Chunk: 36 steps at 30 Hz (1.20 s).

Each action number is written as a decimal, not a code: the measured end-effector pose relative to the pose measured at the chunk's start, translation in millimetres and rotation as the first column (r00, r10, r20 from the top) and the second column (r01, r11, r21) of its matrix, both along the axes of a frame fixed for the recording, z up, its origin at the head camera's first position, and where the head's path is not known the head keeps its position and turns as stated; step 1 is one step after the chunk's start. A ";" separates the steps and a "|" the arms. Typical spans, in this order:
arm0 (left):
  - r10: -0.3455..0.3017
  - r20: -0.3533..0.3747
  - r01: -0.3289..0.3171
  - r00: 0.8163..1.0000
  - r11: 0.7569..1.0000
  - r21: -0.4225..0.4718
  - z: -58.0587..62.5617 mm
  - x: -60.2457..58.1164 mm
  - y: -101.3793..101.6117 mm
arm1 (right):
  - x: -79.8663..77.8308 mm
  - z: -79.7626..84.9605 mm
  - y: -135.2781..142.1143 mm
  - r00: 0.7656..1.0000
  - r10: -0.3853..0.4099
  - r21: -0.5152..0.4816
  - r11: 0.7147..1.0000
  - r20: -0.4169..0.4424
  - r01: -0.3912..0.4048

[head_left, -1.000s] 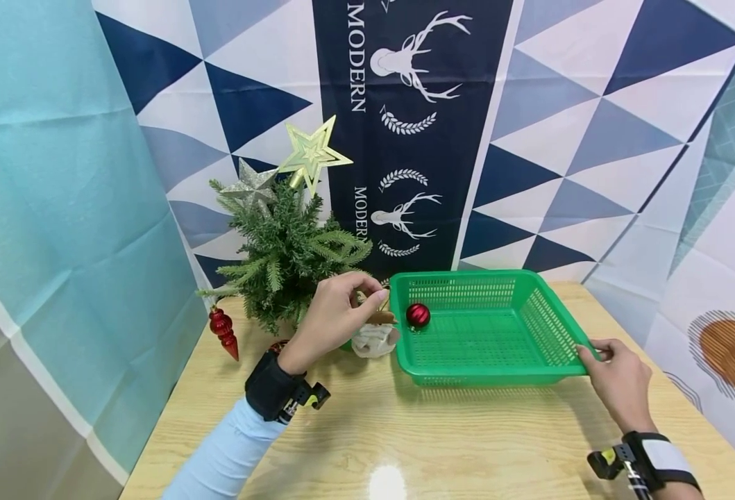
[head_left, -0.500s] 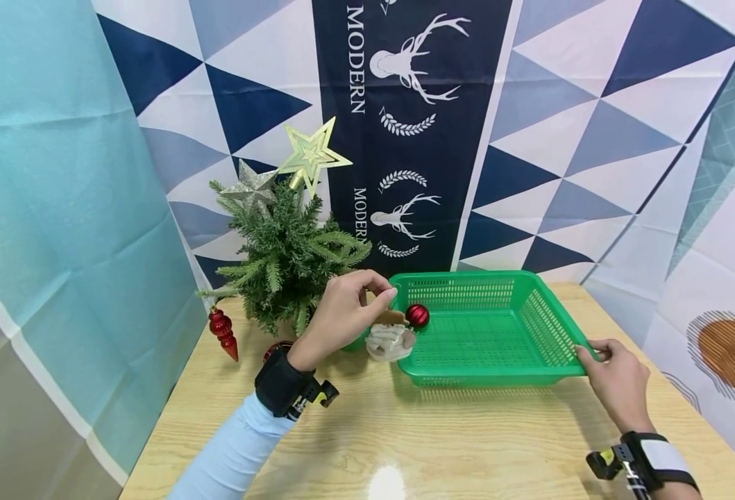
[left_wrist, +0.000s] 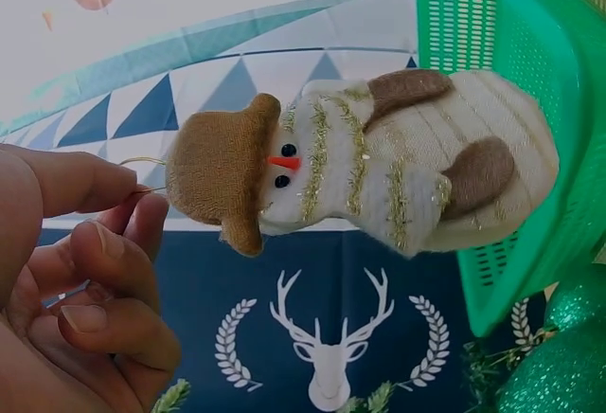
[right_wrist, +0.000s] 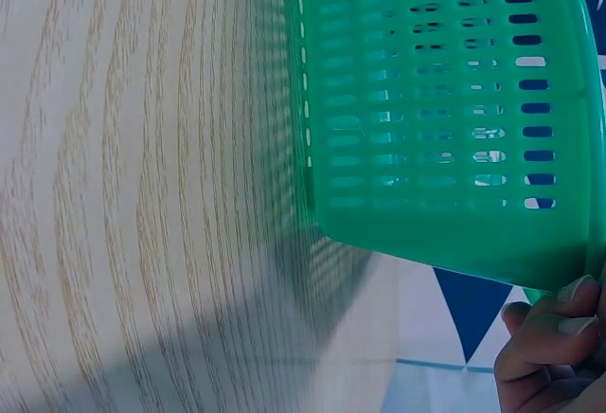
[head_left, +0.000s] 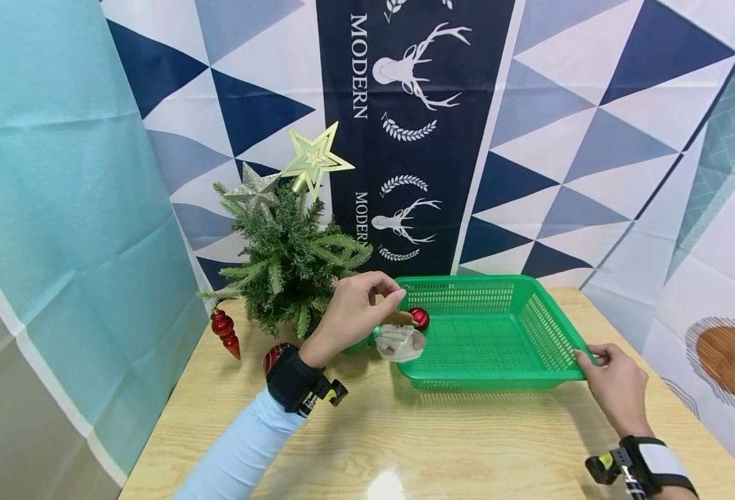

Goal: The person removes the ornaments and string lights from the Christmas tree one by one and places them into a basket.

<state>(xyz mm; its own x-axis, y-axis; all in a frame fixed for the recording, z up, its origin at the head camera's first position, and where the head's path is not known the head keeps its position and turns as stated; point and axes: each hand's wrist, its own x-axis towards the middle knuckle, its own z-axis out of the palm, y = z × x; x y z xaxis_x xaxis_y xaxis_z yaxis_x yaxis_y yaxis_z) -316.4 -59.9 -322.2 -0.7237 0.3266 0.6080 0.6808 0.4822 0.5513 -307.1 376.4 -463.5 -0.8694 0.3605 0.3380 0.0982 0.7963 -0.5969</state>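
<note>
My left hand (head_left: 356,312) pinches the thin gold hanging loop of a snowman ornament (left_wrist: 331,162) between thumb and forefinger. The snowman has a brown hat, a red nose, brown mittens and a cream body with gold trim. In the head view it hangs over the left rim of a green plastic basket (head_left: 479,380). The right hand (head_left: 617,382) grips the basket's front right corner, thumb on top of the rim and fingers beneath. Inside the basket, a red ball ornament (head_left: 420,319) lies near the left wall, partly hidden behind the snowman.
A small Christmas tree (head_left: 292,257) stands left of the basket, topped by a gold star (head_left: 316,158) and a silver star (head_left: 255,189). A red finial ornament (head_left: 225,333) hangs at its left. Another red ball (head_left: 275,357) sits behind the left wrist.
The left hand has moved a little to the right, carrying the snowman from beside the basket to over its left rim. My right hand keeps its hold on the corner.
</note>
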 end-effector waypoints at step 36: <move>-0.014 0.039 0.016 0.999 0.999 -0.049 -13.1 -11.3 26.4 | 4.7 5.2 -2.6 0.999 0.006 0.033 0.999 -0.036 -0.005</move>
